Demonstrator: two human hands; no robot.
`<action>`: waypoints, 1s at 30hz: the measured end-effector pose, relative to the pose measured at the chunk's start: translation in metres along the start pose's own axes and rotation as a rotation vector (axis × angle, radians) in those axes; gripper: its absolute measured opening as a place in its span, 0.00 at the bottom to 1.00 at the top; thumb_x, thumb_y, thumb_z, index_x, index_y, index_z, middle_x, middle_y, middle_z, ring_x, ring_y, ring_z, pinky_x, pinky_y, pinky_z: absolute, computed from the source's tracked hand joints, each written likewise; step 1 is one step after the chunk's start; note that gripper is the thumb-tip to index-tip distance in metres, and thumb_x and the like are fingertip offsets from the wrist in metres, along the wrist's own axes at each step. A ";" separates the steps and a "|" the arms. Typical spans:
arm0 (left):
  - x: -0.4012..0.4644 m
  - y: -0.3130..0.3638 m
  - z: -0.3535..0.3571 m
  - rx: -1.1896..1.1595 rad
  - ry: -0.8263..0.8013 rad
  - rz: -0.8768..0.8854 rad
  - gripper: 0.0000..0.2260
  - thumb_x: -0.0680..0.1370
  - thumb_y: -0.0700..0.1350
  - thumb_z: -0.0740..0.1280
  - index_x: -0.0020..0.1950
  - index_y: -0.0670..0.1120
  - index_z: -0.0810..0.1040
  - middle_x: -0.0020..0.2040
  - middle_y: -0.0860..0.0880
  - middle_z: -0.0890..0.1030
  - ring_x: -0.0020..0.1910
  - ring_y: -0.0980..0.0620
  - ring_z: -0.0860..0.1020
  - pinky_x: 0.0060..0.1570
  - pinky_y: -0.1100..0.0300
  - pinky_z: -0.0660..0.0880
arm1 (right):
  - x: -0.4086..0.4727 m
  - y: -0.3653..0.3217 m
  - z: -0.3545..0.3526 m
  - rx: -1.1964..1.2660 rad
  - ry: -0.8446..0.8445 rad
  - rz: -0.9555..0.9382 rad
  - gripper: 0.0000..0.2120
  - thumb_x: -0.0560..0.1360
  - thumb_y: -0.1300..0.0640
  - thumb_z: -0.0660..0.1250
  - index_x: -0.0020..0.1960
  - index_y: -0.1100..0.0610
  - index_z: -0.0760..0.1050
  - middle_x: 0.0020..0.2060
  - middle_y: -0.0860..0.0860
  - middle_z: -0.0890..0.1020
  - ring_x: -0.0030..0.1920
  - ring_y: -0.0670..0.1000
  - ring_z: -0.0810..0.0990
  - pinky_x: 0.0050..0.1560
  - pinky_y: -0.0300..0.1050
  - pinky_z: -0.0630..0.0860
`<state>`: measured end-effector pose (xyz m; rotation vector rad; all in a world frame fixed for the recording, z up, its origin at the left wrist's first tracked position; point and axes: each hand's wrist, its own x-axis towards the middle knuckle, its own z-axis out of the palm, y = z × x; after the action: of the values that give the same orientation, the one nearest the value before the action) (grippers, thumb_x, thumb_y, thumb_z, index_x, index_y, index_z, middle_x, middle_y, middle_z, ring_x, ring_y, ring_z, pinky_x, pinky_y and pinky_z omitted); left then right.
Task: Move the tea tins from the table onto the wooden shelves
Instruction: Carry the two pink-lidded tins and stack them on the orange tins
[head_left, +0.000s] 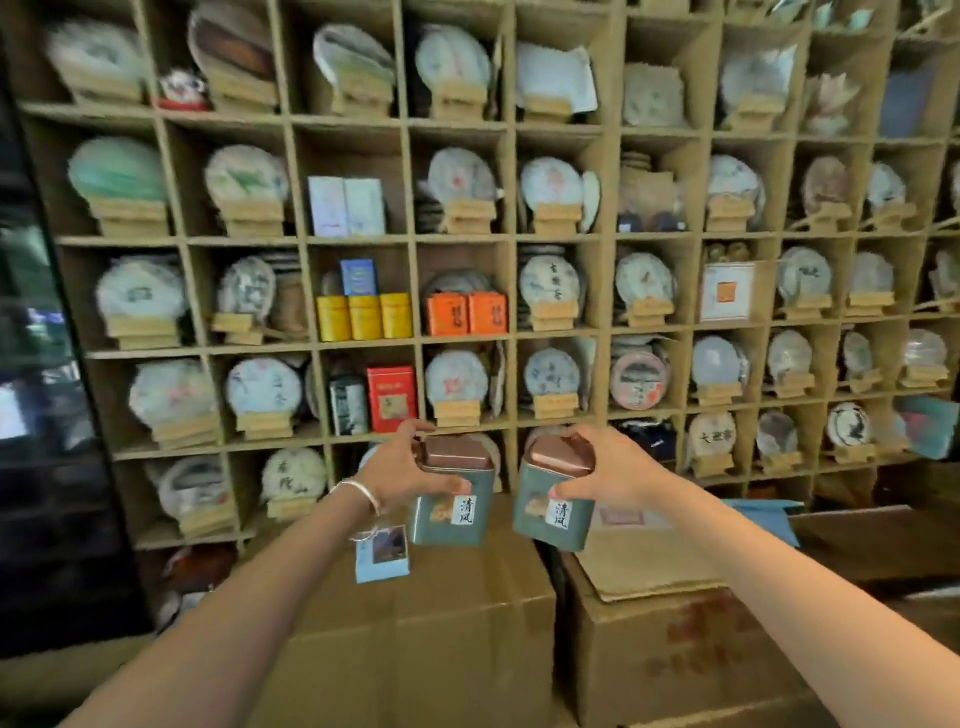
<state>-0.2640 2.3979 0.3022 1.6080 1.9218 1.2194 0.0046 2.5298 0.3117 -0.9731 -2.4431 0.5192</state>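
Now, both hands: each one carries a tin, out in front of the wooden shelves.
Left hand: fingers curled over the copper lid, thumb across the front of the left tea tin; a firm grip.
Right hand: same wrap on the right tea tin, thumb pressing its face.
Tins: upright, long axis vertical, the right one tilted a touch; side by side, close but apart, in the air above the cardboard boxes.
Key relation: shelves lie straight ahead and above the tins; I judge either hand equally near the lower cubbies.
Cubbies: mostly wrapped tea cakes on stands; the yellow tins, orange boxes and a red tin fill the middle columns.
Free slot: cannot pick one out from here.
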 end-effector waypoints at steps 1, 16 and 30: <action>0.000 -0.006 -0.016 -0.009 0.029 -0.010 0.45 0.50 0.62 0.82 0.62 0.53 0.69 0.53 0.51 0.82 0.51 0.52 0.81 0.56 0.49 0.78 | 0.015 -0.013 0.003 0.008 -0.009 -0.038 0.38 0.62 0.40 0.77 0.67 0.50 0.68 0.57 0.47 0.74 0.54 0.49 0.74 0.46 0.42 0.71; 0.148 0.013 -0.142 0.033 0.241 0.082 0.30 0.53 0.65 0.78 0.52 0.64 0.74 0.51 0.47 0.80 0.47 0.49 0.82 0.45 0.55 0.81 | 0.220 -0.057 -0.057 0.052 0.015 -0.337 0.27 0.59 0.38 0.77 0.55 0.42 0.73 0.48 0.39 0.77 0.48 0.42 0.77 0.42 0.37 0.72; 0.361 0.011 -0.173 0.075 0.213 0.148 0.30 0.58 0.58 0.79 0.57 0.59 0.75 0.54 0.48 0.78 0.51 0.50 0.79 0.50 0.55 0.79 | 0.432 0.006 -0.102 0.080 0.099 -0.294 0.23 0.61 0.47 0.78 0.52 0.44 0.74 0.47 0.44 0.80 0.48 0.44 0.79 0.46 0.41 0.76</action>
<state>-0.4887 2.6641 0.4987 1.7482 2.0271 1.4457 -0.2163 2.8596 0.5110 -0.5790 -2.3995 0.4505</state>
